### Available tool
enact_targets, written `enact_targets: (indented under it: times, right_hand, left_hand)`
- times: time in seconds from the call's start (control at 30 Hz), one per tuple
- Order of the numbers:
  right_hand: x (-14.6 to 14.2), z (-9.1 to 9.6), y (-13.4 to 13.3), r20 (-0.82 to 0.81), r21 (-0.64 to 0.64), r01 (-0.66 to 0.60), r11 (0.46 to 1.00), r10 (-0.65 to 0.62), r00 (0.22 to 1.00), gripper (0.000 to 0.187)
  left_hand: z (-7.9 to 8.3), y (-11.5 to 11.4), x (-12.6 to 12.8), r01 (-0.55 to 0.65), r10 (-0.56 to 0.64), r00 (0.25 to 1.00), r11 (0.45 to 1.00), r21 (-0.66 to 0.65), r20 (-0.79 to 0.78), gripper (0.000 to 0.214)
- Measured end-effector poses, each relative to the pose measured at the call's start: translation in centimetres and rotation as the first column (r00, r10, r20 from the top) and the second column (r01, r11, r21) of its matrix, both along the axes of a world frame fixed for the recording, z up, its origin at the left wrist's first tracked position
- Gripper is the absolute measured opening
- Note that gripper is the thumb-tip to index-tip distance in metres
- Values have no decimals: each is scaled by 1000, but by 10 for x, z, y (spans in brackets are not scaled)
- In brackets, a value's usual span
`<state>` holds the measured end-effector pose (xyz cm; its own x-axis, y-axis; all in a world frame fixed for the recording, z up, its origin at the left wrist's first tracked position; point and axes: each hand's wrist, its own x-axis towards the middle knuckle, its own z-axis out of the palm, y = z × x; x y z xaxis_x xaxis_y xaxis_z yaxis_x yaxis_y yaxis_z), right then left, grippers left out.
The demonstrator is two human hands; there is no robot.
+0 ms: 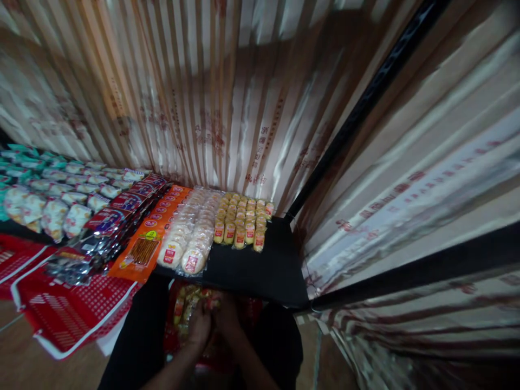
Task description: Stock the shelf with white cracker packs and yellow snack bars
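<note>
My left hand point(200, 324) and my right hand point(226, 313) are close together, low over a red basket point(168, 336) between my knees. Both have their fingers closed around small yellow wrapped snack packs point(211, 299) with red labels; how many is too dim to tell. More yellow wrapped snacks point(187, 306) lie in the basket below. On the black shelf point(260, 276) in front, rows of similar yellow snack packs point(239, 235) stand beside two rows of round white wrapped crackers point(182, 249).
Left of the crackers lie orange snack bags point(142, 252), dark red and purple bags point(109, 222) and white packets point(65, 216). Another red basket with white handles point(69, 314) stands at the lower left. A striped curtain point(244, 108) and a black post point(345, 130) bound the shelf.
</note>
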<state>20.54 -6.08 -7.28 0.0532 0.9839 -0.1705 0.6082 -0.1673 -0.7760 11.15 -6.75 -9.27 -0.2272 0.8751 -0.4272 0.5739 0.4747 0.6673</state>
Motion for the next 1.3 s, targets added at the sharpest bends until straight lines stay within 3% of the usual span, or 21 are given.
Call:
enact_targets:
  times: [0.13, 0.23, 0.43, 0.57, 0.7, 0.83, 1.0, 1.1, 1.3]
  right_hand:
    - [9, 23, -17, -60, -2, -115, 993, 115, 992, 39]
    - [22, 36, -23, -48, -11, -160, 987, 159, 986, 42]
    - [62, 73, -24, -83, -36, -350, 936, 346, 934, 40]
    - [85, 107, -22, -249, -24, -364, 931, 347, 904, 45]
    - [104, 124, -14, -386, -8, -250, 968, 227, 894, 49]
    - [118, 123, 1, -519, 71, 34, 997, 8, 854, 50]
    - [129, 110, 16, -557, 202, 346, 916, -183, 810, 49]
    - [135, 99, 21, -534, 245, 429, 870, -248, 808, 51]
    - [146, 86, 36, -491, 257, 454, 853, -290, 821, 42]
  left_hand:
    - [12, -11, 3, 78, -75, 994, 996, -38, 77, 42]
    - [20, -17, 5, 212, -208, 966, 977, -8, 155, 45]
    - [36, -22, 3, 393, -425, 898, 893, 221, 119, 38]
    - [56, -20, 14, 425, -521, 800, 842, 334, 297, 39]
    - [84, -11, 35, 425, -536, 750, 839, 339, 387, 30]
    - [106, 8, 58, 365, -504, 760, 854, 371, 411, 22]
    - [121, 41, 88, 310, -436, 770, 893, 325, 466, 21]
    - [127, 59, 106, 281, -420, 771, 899, 336, 479, 23]
    - [133, 86, 142, 282, -392, 805, 913, 293, 445, 22]
